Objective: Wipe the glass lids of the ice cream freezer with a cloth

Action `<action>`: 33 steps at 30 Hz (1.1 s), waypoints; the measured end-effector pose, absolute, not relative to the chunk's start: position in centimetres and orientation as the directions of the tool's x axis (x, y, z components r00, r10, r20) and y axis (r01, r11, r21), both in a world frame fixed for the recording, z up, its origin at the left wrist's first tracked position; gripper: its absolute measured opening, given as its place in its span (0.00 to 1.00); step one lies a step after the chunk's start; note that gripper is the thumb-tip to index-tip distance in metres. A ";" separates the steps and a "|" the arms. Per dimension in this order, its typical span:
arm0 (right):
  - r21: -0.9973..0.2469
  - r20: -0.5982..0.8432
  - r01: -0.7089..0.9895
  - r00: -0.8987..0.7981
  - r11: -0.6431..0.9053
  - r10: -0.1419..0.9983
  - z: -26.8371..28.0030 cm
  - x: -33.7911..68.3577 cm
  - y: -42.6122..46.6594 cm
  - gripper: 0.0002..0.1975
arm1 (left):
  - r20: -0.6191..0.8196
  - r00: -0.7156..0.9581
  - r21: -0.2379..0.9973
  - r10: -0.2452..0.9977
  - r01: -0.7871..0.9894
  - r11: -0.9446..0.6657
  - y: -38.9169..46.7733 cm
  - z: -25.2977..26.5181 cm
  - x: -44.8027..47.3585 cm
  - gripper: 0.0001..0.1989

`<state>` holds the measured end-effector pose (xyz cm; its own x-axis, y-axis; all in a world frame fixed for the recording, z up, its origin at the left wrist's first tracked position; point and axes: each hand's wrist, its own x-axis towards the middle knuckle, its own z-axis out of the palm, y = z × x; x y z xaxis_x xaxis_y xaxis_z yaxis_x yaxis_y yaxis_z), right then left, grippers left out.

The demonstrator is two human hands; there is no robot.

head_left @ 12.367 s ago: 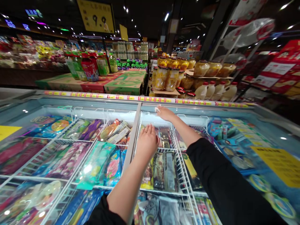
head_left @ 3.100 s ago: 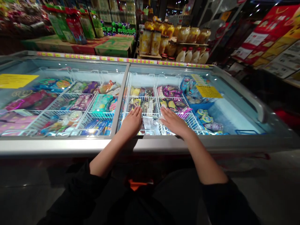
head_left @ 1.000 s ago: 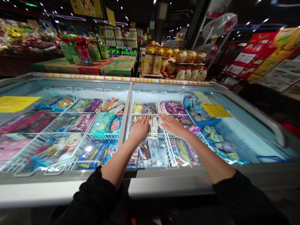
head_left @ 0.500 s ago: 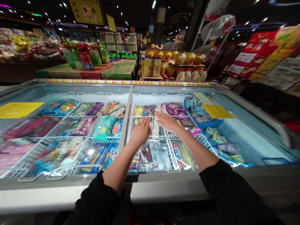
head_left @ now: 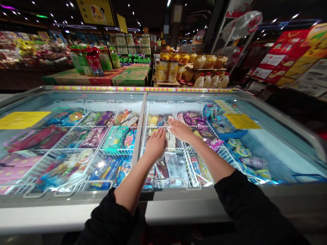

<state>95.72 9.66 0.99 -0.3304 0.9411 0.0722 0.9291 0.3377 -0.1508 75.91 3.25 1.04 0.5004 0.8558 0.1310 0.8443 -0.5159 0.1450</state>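
Both hands reach over the right half of a chest freezer [head_left: 163, 201], palms down. My left hand [head_left: 156, 143] is open, fingers stretched forward, a ring on one of them. Just ahead and to its right, my right hand [head_left: 180, 130] is open too, its fingers pointing left. Neither holds anything. Under them lies a wire basket [head_left: 189, 166] of wrapped frozen goods, with silvery packets [head_left: 176, 166] in its near part. Glare suggests a glass cover between hands and goods; whether the palms touch it I cannot tell.
A grey divider bar [head_left: 139, 132] splits the freezer top. Yellow notices [head_left: 242, 121] lie on both sides. Teal bags [head_left: 116, 139] fill a left basket. Behind the freezer stand glass jars [head_left: 168, 70], white-handled jugs [head_left: 207, 80] and bottles [head_left: 95, 61] on boxes.
The view has shifted slightly, so the freezer and shelves sit a little further right. Both hands keep nearly the same pose over the same basket.
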 end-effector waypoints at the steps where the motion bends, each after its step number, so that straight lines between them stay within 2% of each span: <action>1: -0.161 0.072 0.915 -0.362 0.369 0.929 0.8 96.0 8.9 0.35 | 0.139 0.500 0.147 0.855 0.843 -0.517 3.3 0.9 75.9 0.29; 5: -0.198 0.072 0.894 -0.396 0.402 0.915 0.5 99.4 7.0 0.36 | 0.168 0.486 0.157 0.858 0.846 -0.510 3.4 0.4 76.1 0.29; 10: -0.181 0.054 0.957 -0.219 0.225 0.974 1.1 100.7 10.7 0.37 | 0.145 0.474 0.170 0.869 0.853 -0.493 3.3 0.6 76.3 0.29; 13: -0.151 0.064 0.970 -0.181 0.188 0.981 1.3 98.3 13.4 0.35 | 0.118 0.479 0.163 0.870 0.855 -0.493 3.1 1.2 76.3 0.29; 17: -0.143 0.065 0.952 -0.265 0.272 0.962 1.0 96.3 13.2 0.36 | 0.118 0.496 0.152 0.860 0.847 -0.509 3.1 1.3 76.0 0.29; 21: -0.191 0.071 0.905 -0.374 0.380 0.925 0.7 98.8 10.9 0.37 | 0.168 0.494 0.158 0.853 0.841 -0.518 3.4 0.3 76.0 0.29; 25: -0.171 0.032 0.952 -0.254 0.256 0.967 1.1 101.5 11.6 0.37 | 0.175 0.484 0.169 0.858 0.843 -0.510 3.5 0.1 76.2 0.29; 29: -0.131 0.017 0.984 -0.116 0.117 0.993 1.7 99.8 14.8 0.37 | 0.142 0.483 0.160 0.864 0.850 -0.501 3.3 0.8 76.2 0.29; 33: -0.142 0.047 0.973 -0.175 0.180 0.983 1.6 96.2 15.2 0.35 | 0.130 0.484 0.148 0.866 0.854 -0.499 3.0 1.4 76.1 0.29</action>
<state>96.19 15.24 1.59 -0.1754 0.9834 0.0471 0.9733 0.1804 -0.1417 76.06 3.04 1.39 0.4836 0.8657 0.1297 0.8537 -0.4991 0.1485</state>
